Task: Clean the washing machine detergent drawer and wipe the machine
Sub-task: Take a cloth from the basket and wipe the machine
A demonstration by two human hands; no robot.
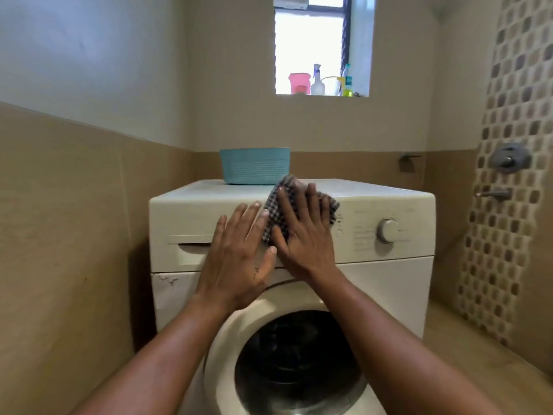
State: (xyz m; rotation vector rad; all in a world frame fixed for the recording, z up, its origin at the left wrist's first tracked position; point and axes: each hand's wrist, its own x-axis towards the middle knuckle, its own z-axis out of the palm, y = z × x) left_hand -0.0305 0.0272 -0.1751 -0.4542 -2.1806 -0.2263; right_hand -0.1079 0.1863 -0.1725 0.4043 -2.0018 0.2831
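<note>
Faces a white washing machine (389,283) dead ahead. Presses a dark checked cloth (287,190) flat over the top front edge of the control panel with the right hand (302,238), fingers straight and spread wide on the fabric, none curled round it. Lays the left hand (236,253) just beside it, at 9 o'clock of the right hand, palm against the panel, fingers straight and close together, thumb out toward the right hand; grips nothing with it. Covers with that hand the right end of the detergent drawer (185,250). Finds the drawer at 9 o'clock on the panel, seated in its slot, with a thin dark gap along its upper edge. Sees a round dial (387,230) at 3 o'clock of the cloth, well apart from both hands. Sees the round door (236,333) at 6 o'clock, under the wrists, dark inside. Sees a pale blue basket (254,166) on the machine's top at 11 o'clock of the cloth, very near it; cannot tell whether touching. Far off at 12 o'clock, a spray bottle (317,82) and a pink container (298,82) on a window sill.
</note>
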